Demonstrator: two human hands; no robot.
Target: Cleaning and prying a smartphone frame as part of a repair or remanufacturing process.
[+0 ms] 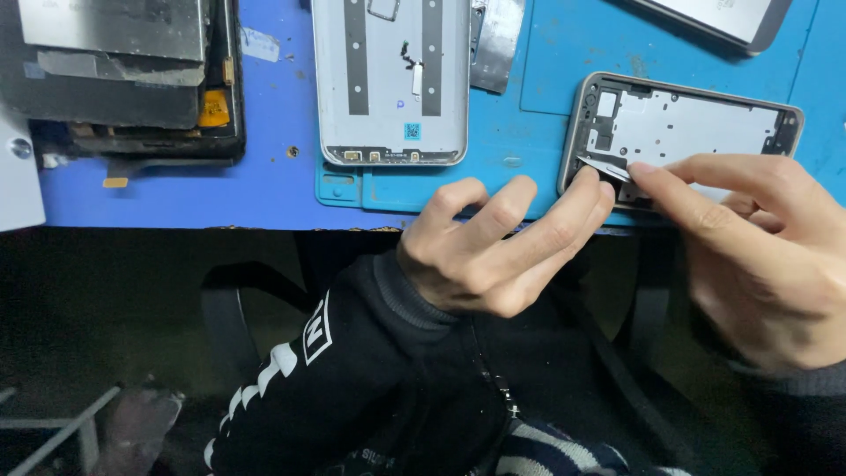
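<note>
A grey phone frame (696,119) lies on the blue mat (529,79) near the table's front edge. My left hand (493,247) reaches up from below, its fingers spread, and its top fingertip presses on the frame's lower left corner. My right hand (758,238) comes in from the right and pinches a small thin silver metal piece (608,167) between thumb and forefinger at that same corner. The two hands' fingertips nearly meet there.
A silver phone back cover (392,79) lies inside up on the mat at centre. A dark disassembled screen assembly (132,79) sits at the far left, and another phone part (723,18) at the top right. The blue table edge (220,220) runs across, with my dark clothing below.
</note>
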